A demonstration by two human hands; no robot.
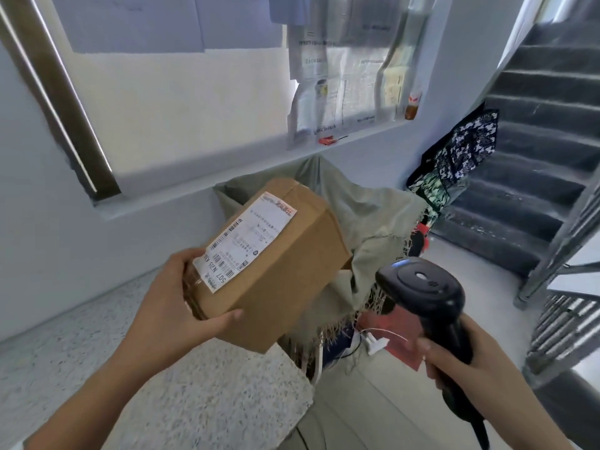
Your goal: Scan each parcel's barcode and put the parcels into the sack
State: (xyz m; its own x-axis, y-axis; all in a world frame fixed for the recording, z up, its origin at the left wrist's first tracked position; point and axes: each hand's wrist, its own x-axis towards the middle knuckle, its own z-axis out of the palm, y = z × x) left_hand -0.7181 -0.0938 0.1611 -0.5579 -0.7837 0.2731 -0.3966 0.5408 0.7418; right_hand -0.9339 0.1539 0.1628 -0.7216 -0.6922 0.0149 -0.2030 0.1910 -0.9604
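The left hand (177, 298) holds the brown box (269, 271) above the green sack (367, 222). Beside the box, the right hand (461, 362) grips the black scanner (425, 287).

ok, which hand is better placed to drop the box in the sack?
Left. The left hand grips the box, label up, right by the sack. The right hand is wrapped round the scanner, so it probably can't take the box.
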